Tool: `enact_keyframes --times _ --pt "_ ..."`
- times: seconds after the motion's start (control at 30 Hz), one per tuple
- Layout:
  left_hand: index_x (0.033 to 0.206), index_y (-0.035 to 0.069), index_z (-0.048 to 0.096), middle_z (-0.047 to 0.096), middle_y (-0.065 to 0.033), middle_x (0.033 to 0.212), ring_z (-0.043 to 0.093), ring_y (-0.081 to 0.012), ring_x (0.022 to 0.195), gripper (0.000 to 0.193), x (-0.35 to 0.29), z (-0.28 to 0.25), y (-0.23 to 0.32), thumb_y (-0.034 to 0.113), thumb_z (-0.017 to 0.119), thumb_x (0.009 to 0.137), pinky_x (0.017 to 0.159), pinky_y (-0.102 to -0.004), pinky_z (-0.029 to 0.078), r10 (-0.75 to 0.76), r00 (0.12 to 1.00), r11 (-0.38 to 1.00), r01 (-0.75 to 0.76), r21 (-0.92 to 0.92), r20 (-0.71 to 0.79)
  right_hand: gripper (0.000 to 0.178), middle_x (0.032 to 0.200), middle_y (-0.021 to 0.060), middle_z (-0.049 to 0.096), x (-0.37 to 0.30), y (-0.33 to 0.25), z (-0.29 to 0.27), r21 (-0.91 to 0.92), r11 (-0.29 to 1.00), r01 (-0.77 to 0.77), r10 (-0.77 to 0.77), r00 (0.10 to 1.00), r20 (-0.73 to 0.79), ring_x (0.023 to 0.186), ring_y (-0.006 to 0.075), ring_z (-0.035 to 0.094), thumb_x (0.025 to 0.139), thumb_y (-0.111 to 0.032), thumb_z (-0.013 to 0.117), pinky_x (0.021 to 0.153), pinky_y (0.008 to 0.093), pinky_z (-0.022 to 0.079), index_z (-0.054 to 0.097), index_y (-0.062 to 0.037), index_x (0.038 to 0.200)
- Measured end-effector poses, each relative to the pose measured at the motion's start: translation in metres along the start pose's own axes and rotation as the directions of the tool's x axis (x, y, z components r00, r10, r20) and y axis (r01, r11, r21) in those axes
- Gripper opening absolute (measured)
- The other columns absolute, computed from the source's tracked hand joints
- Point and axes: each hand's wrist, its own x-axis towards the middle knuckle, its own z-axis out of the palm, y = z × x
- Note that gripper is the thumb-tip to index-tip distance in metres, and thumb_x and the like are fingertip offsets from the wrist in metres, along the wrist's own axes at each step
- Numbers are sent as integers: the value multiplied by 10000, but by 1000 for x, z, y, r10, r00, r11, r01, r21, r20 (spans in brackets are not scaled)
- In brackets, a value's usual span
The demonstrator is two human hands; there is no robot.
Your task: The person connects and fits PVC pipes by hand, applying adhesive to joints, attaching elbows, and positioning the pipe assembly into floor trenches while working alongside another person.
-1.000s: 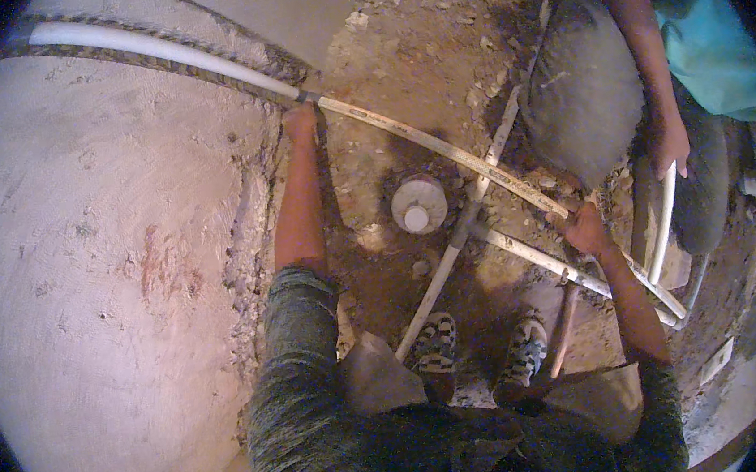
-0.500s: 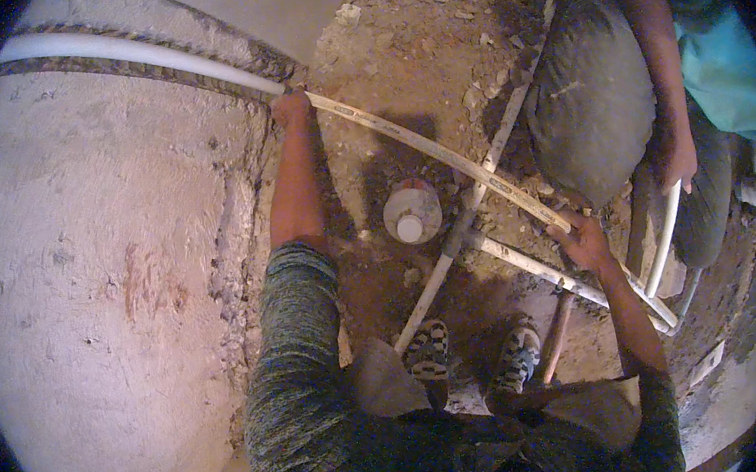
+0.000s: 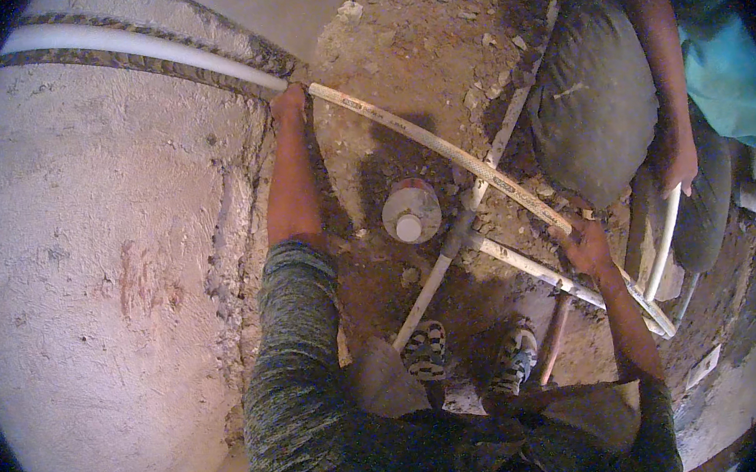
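In the head view, the left hand [image 3: 288, 100] is gripping one long white pipe [image 3: 442, 149] where it leaves the wall groove [image 3: 227, 56], fingers clamped around it; the right hand [image 3: 587, 245] is clamping the same pipe's lower stretch. Two shoes [image 3: 426, 350] are standing on the dirt floor [image 3: 415, 44] beside one capped bottle [image 3: 411, 211]. Another person's hand [image 3: 680, 169] is holding a second pipe [image 3: 664, 245].

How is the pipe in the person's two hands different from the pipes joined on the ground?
The held pipe is raised and bows in a curve between the left hand and the right hand; the ground pipes lie straight, meeting at a joint. The held pipe crosses above them. All look pale and dusty.
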Motion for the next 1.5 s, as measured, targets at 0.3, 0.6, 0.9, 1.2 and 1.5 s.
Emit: enact_keyframes --times 0.3,0.6,0.9,1.2,1.5 --pt "1029 -122 646 682 -244 1037 655 -352 994 571 27 9 -25 364 638 730 891 -404 488 -67 994 976 48 -213 -83 419 917 198 703 -14 -33 -6 31 999 -30 29 999 27 865 349 679 838 -427 683 802 417 523 705 -110 1110" --pt "929 -87 686 695 -218 946 658 -325 912 541 -3 -8 -23 426 630 766 837 -429 483 76 995 974 -89 -210 -68 441 902 192 710 -31 -28 0 67 997 -39 43 997 -56 795 323 676 846 -399 693 765 392 522 686 -58 1125" --pt "900 -57 687 686 -152 809 646 -284 750 536 -127 -44 12 471 617 839 752 -418 496 278 960 904 -250 -347 34 462 1105 209 671 -28 0 23 28 993 -114 113 993 33 1019 350 642 875 -369 670 940 415 478 638 -45 1202" --pt "883 -39 652 666 -108 835 647 -252 777 442 -114 -37 -32 395 697 809 755 -401 496 199 974 917 -145 -371 112 545 1271 258 548 -26 -27 21 -309 927 213 -321 877 -359 1174 438 522 852 -309 659 1010 517 412 512 -86 1328" --pt "838 43 595 623 -67 731 598 -152 590 204 -240 -81 -3 196 729 829 534 -321 497 317 898 736 -30 -676 306 362 1147 188 625 -28 -140 -18 -3 848 530 -518 829 -210 1069 393 578 884 -183 597 928 498 454 592 -90 1233"
